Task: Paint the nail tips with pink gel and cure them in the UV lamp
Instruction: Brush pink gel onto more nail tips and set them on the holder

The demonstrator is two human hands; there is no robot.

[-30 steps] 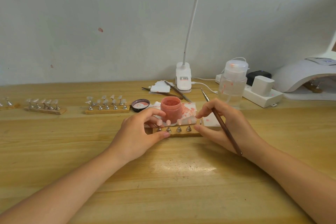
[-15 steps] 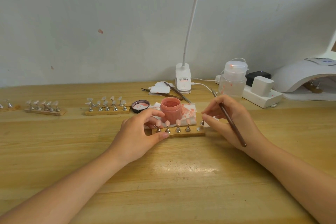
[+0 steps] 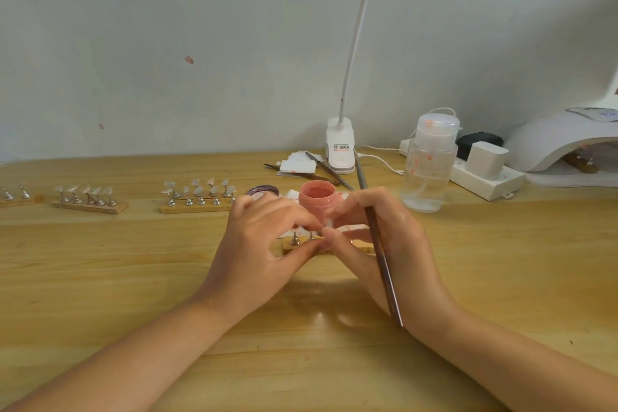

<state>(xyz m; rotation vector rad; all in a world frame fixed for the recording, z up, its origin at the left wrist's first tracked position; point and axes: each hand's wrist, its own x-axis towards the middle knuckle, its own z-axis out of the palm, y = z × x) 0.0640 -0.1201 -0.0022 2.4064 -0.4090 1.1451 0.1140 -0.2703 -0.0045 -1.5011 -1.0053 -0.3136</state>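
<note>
A small wooden nail-tip stand (image 3: 291, 247) with metal pegs lies at the table's middle, mostly hidden by both hands. My left hand (image 3: 264, 244) grips the stand's left end, thumb in front and fingers curled over the pegs. My right hand (image 3: 384, 237) holds a thin brush (image 3: 381, 257) across the palm, and its thumb and forefinger pinch at a peg near the stand's middle. An open jar of pink gel (image 3: 317, 198) stands just behind the stand. The white UV lamp (image 3: 565, 144) sits at the far right with another stand inside.
Wooden stands with clear tips (image 3: 197, 197) (image 3: 88, 199) line the left of the table. The jar's lid (image 3: 262, 191), tweezers and white pads (image 3: 297, 166), a clip lamp (image 3: 340, 152), a pump bottle (image 3: 429, 165) and a power strip (image 3: 485, 177) stand behind.
My right hand has moved left from the stand's right end to its middle, fingertips meeting my left hand's. My left fingers have curled further over the pegs. The brush tilted more upright.
</note>
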